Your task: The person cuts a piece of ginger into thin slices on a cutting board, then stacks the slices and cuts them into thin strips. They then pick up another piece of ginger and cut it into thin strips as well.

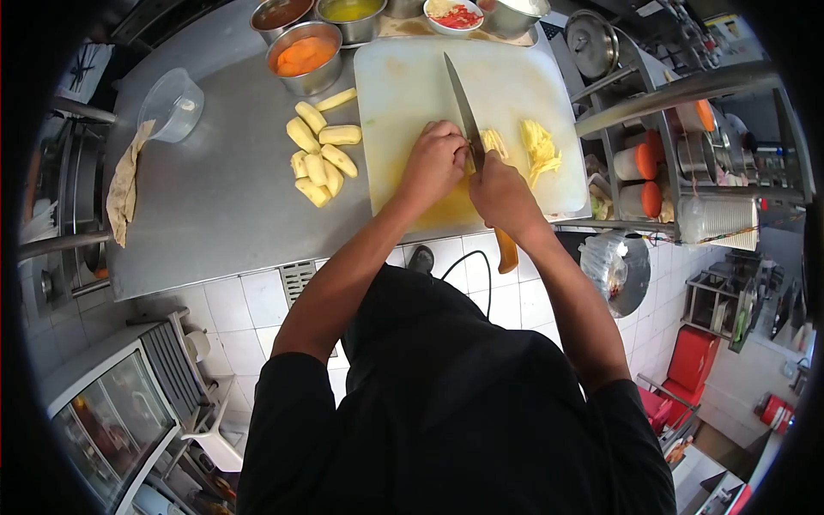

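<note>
My right hand (502, 196) is wrapped round a large kitchen knife (462, 99), whose wooden handle runs back toward me. The blade points away across a white cutting board (403, 77). Curled fingers of my left hand (436, 161) press against the board just left of the blade, on a pale-yellow peeled piece mostly hidden beneath them. Right of the blade lies a small bunch of cut yellow slices (493, 144). Farther right is a pile of thin yellow strips (538, 148). Several whole peeled yellow pieces (323, 154) rest on the steel table left of the board.
Behind them stand a metal bowl of orange contents (305, 57), a pot of yellow liquid (350, 10) and a bowl with red strips (453, 15). A clear plastic tub (174, 105) and a beige cloth (129, 184) are at left. A metal rail (678, 96) and shelves are at right.
</note>
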The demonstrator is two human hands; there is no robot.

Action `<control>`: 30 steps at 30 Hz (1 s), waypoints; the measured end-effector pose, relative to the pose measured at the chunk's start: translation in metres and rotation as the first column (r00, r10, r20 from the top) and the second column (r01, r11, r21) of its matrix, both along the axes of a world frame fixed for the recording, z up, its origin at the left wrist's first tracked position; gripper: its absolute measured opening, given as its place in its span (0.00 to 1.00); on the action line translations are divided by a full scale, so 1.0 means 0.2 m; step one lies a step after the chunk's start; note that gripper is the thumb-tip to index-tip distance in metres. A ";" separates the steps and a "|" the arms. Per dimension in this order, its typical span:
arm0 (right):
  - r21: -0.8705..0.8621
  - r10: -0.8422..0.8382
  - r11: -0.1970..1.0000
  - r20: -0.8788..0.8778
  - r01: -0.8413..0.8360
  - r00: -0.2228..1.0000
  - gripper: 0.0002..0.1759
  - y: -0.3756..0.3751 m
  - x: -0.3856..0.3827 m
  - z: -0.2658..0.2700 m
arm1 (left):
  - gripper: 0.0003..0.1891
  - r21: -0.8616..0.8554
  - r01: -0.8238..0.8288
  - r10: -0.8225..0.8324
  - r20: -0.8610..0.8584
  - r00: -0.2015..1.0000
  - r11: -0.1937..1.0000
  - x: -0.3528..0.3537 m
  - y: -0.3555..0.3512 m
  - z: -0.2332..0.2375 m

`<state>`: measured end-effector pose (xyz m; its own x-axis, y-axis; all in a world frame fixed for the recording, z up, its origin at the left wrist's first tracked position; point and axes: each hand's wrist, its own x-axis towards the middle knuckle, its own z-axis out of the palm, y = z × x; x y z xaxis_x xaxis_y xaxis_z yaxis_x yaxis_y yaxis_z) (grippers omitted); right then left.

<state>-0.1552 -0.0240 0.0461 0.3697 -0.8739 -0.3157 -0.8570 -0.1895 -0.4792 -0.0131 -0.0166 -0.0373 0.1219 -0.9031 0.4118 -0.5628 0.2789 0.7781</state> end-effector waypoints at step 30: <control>0.201 -0.078 0.978 0.120 0.052 0.990 0.16 -0.12 0.06 0.08 | 0.04 -0.002 -0.026 0.026 0.030 0.999 1.000 0.01 -0.02 -0.02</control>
